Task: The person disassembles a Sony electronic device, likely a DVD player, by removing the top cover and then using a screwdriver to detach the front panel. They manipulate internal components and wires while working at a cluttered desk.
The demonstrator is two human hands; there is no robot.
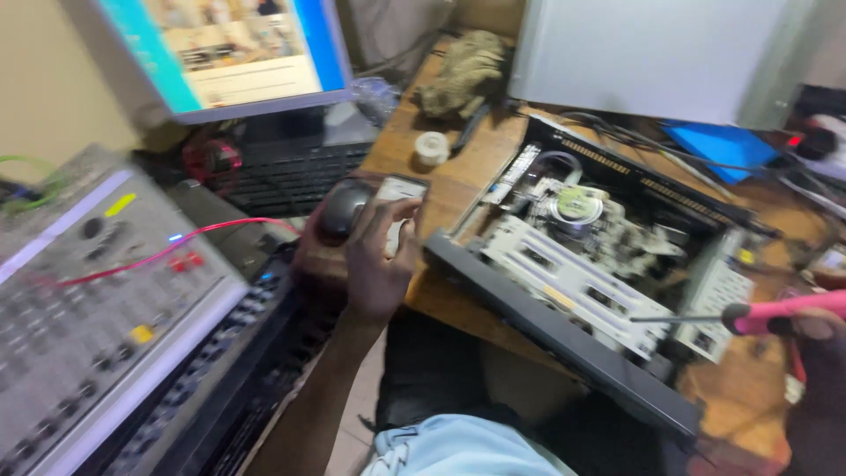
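Note:
My left hand (377, 264) is out in front of me with its fingers closed on a small flat device with a pale screen (395, 203), right beside a dark computer mouse (341, 209). At the right edge my right hand (815, 328) grips a pink-handled screwdriver (775, 313) whose thin metal shaft points left over an opened black video player (608, 264). The player's lid is off, showing a round silver drum and white metal parts inside. It rests at a slant on the wooden desk (458, 176).
A grey panel with knobs and a red wire (97, 291) stands at the left, with black units beneath it. A lit monitor (229, 53), black keyboard (291, 176), roll of white tape (431, 148), crumpled cloth (463, 75), white case and blue item lie behind.

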